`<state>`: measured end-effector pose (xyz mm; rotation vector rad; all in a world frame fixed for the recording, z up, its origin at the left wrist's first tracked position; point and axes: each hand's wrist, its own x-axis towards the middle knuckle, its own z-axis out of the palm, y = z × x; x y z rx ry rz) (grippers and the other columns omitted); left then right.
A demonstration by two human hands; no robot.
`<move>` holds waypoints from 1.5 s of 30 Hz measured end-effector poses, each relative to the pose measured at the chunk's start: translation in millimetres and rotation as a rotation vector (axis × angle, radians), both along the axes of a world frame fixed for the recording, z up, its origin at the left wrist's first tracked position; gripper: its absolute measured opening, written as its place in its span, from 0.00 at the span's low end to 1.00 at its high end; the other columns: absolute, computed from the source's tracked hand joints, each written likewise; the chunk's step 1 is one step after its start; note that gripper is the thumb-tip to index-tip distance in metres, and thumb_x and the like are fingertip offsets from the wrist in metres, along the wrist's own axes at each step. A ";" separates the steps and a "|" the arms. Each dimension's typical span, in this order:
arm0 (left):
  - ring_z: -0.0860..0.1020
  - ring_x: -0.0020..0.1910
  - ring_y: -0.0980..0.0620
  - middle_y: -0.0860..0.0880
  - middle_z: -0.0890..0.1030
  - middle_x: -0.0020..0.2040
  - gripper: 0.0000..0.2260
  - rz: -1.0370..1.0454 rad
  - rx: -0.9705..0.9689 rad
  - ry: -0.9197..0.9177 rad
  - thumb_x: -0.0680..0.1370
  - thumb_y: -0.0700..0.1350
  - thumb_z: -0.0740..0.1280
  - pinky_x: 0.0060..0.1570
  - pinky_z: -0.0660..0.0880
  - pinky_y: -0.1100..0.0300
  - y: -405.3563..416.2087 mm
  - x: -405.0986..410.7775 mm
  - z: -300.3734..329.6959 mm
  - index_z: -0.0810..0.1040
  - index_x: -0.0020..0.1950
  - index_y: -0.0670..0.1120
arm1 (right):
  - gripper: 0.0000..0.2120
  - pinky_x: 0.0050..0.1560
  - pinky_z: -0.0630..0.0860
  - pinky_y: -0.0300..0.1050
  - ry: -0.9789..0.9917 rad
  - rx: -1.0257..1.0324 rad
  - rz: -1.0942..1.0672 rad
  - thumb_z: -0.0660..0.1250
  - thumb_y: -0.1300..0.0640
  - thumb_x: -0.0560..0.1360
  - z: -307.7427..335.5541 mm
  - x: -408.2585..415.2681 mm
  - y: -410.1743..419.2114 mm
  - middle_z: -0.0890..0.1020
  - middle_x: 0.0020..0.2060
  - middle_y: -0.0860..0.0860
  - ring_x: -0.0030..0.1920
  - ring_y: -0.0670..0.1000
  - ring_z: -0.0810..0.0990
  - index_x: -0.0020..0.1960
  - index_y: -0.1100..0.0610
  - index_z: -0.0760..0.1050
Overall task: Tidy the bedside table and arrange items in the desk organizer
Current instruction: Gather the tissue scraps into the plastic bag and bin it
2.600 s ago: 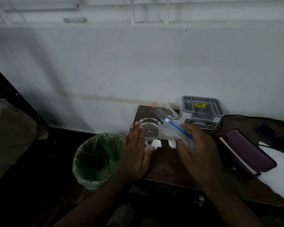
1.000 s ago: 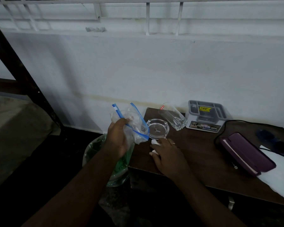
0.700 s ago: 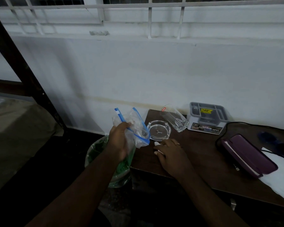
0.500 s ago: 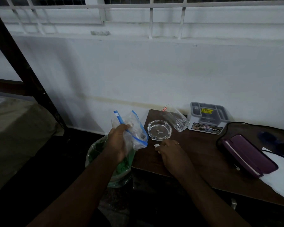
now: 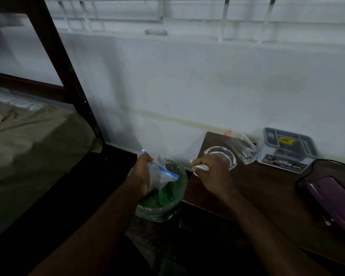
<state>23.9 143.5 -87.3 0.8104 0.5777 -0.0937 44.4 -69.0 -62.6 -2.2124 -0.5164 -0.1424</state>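
My left hand [image 5: 140, 176] grips a clear plastic bag with a blue zip strip [image 5: 163, 174] and holds it over the green-lined bin [image 5: 163, 208]. At the left edge of the brown bedside table [image 5: 267, 196], my right hand [image 5: 213, 174] pinches crumpled white tissue [image 5: 200, 167]. Just behind that hand sits a glass ashtray [image 5: 221, 154]. A drinking glass [image 5: 241, 148] lies tipped on its side beside the ashtray. The grey desk organizer [image 5: 287, 150] stands against the wall.
A purple case [image 5: 333, 202] lies at the table's right, ringed by a black cable [image 5: 299, 176]. A dark bed frame post [image 5: 68, 76] and a mattress with olive bedding [image 5: 28, 140] are at the left. The white wall is close behind the table.
My left hand lowered the bag from beside the ashtray to over the bin. My right hand lifted the tissue off the table and moved it left to the table's edge.
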 end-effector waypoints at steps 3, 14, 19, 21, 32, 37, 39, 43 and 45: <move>0.78 0.36 0.48 0.49 0.84 0.35 0.10 -0.004 -0.072 -0.015 0.75 0.45 0.55 0.33 0.81 0.57 -10.0 1.3 -3.5 0.76 0.47 0.45 | 0.06 0.49 0.71 0.31 0.006 0.040 -0.019 0.72 0.66 0.70 -1.4 -3.5 -13.8 0.83 0.41 0.49 0.45 0.39 0.79 0.44 0.57 0.84; 0.76 0.41 0.45 0.43 0.78 0.47 0.14 -0.070 0.078 0.074 0.77 0.45 0.56 0.40 0.74 0.54 -25.3 9.8 2.3 0.73 0.59 0.42 | 0.08 0.37 0.80 0.36 0.334 0.483 -0.125 0.73 0.65 0.71 19.7 10.1 -41.5 0.86 0.43 0.49 0.40 0.47 0.84 0.42 0.53 0.84; 0.77 0.49 0.38 0.38 0.78 0.54 0.20 -0.138 0.226 0.171 0.77 0.51 0.58 0.43 0.74 0.49 -7.9 17.9 2.0 0.71 0.64 0.40 | 0.08 0.52 0.81 0.46 0.316 0.370 0.009 0.73 0.63 0.71 7.2 21.6 37.5 0.86 0.47 0.45 0.49 0.46 0.84 0.43 0.50 0.84; 0.78 0.53 0.36 0.35 0.78 0.60 0.23 -0.106 0.282 0.203 0.77 0.53 0.61 0.42 0.76 0.49 7.2 25.5 0.2 0.71 0.67 0.40 | 0.07 0.55 0.79 0.45 0.295 0.255 0.024 0.73 0.60 0.71 -0.2 32.4 62.8 0.86 0.52 0.47 0.52 0.47 0.83 0.47 0.52 0.84; 0.77 0.47 0.45 0.41 0.78 0.59 0.23 -0.168 0.575 0.293 0.77 0.65 0.59 0.37 0.70 0.57 23.3 15.3 -24.6 0.77 0.56 0.48 | 0.11 0.59 0.78 0.53 0.530 -0.007 0.089 0.67 0.54 0.74 -24.1 47.6 91.9 0.84 0.53 0.55 0.53 0.55 0.81 0.54 0.56 0.81; 0.82 0.50 0.46 0.43 0.83 0.55 0.24 -0.086 0.668 0.077 0.80 0.61 0.59 0.44 0.79 0.54 -19.2 22.1 1.0 0.77 0.62 0.42 | 0.15 0.58 0.79 0.47 0.502 0.162 0.085 0.70 0.50 0.73 -7.6 30.9 61.0 0.84 0.55 0.49 0.53 0.47 0.82 0.58 0.51 0.80; 0.79 0.56 0.44 0.43 0.81 0.56 0.23 -0.089 0.779 -0.013 0.80 0.60 0.59 0.55 0.77 0.48 -44.3 27.8 18.9 0.77 0.60 0.42 | 0.17 0.59 0.79 0.46 0.450 0.231 0.063 0.70 0.48 0.73 3.3 22.5 37.8 0.83 0.56 0.47 0.54 0.44 0.81 0.60 0.51 0.79; 0.76 0.40 0.55 0.52 0.76 0.38 0.15 -0.089 0.932 -0.261 0.79 0.56 0.63 0.38 0.71 0.61 -104.5 32.6 52.7 0.75 0.40 0.47 | 0.14 0.58 0.80 0.49 0.346 0.317 -0.006 0.71 0.50 0.73 22.7 6.8 -19.7 0.84 0.53 0.47 0.53 0.44 0.82 0.58 0.51 0.80; 0.78 0.41 0.56 0.51 0.79 0.40 0.14 -0.075 0.957 -0.357 0.79 0.53 0.65 0.38 0.72 0.63 -136.3 34.4 64.1 0.78 0.45 0.43 | 0.12 0.57 0.80 0.52 0.302 0.313 -0.052 0.70 0.50 0.73 31.2 -0.3 -51.0 0.85 0.51 0.47 0.52 0.45 0.83 0.56 0.51 0.81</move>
